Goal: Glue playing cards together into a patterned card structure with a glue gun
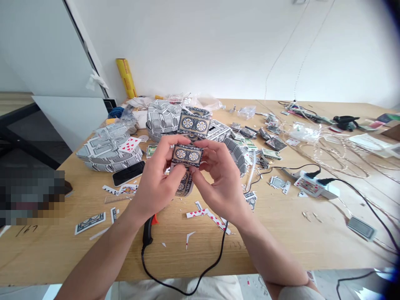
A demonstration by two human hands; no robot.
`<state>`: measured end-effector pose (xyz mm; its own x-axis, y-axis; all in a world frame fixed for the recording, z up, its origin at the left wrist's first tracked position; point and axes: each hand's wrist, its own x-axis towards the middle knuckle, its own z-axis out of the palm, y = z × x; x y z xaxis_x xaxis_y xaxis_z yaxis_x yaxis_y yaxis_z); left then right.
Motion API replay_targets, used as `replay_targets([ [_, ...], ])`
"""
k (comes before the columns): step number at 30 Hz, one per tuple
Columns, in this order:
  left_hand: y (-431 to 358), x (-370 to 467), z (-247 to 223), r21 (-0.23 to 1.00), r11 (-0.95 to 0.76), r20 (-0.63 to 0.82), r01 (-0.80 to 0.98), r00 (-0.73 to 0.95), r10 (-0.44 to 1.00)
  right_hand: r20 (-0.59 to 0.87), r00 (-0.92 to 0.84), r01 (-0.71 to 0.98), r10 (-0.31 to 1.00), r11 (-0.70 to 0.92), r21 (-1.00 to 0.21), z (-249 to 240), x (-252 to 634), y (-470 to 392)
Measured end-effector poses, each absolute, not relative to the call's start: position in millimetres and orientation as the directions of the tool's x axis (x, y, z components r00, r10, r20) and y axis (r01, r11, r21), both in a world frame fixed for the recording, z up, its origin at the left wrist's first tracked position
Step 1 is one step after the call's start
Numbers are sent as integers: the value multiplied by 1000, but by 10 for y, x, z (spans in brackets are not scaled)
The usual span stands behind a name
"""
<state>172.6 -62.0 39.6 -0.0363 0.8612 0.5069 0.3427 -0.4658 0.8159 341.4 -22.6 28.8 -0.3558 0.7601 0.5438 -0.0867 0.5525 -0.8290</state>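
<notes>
Pinching the card piece (187,155) with both hands; left hand (164,177) and right hand (220,179) nearly closed, fingertips on its far edge, thumbs on the near one. Held above the middle of the table (281,216), to the right of the phone (128,173). Should be light, springy, slightly slick, easy to crease. I'd grip folded edges, keep pressure off the broad faces. Looks blocky: dark blue and cream, paired round rosettes, one section at the far side, another toward me.

Single head-worn view, facing forward-down
</notes>
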Motion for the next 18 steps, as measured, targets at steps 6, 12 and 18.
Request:
replay_targets([
  [6, -609, 1753, 374, 853, -474, 494, 218, -48, 868, 571, -328, -100, 753, 574, -813, 279, 3412, -217],
  [12, -621, 1765, 365, 850, -487, 502, 199, -32, 864, 589, -308, -71, 747, 600, -797, 282, 3430, -195],
  [18, -630, 1723, 373, 762, -499, 548, 412, -2, 837, 629, -354, 108, 692, 699, -707, 302, 3529, -108],
])
